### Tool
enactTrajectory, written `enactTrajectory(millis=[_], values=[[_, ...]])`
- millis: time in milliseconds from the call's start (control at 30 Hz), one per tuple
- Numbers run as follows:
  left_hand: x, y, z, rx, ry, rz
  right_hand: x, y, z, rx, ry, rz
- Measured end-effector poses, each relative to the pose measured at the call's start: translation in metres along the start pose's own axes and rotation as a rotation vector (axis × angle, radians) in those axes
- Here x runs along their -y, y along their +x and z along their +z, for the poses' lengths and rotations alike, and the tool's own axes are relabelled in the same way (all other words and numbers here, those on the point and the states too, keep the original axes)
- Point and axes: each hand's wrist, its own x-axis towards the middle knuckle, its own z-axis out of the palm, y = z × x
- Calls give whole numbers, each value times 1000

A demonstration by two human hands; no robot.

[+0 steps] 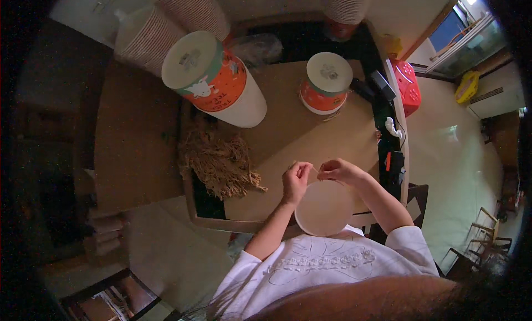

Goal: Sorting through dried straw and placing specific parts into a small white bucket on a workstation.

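Observation:
My left hand [297,176] and my right hand [338,171] are close together above the near edge of the table. Both have fingertips pinched, and a thin pale cord [316,169] runs between them. Just below my hands, against my shirt, is a round white paper bucket [324,210]; I cannot tell whether I see its base or its inside. A loose bundle of brown twine cords [221,163] lies to the left of my left hand.
Further back stand a tall stack of orange, green and white paper buckets [221,88] and a shorter stack [326,82]. Nested white buckets [147,41] line the back left. Small black devices [382,85] sit along the right edge; beyond it is a red plastic stool [406,87].

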Motion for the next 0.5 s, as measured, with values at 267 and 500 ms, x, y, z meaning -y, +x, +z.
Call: enactTrajectory(millis=[267,500], values=[[-25,0,3,-148,197,288,11,-8,-2,-102,-296,-190],[-29,-2,9,-122,173,263,15,-14,-2,-124,-446,-215]])
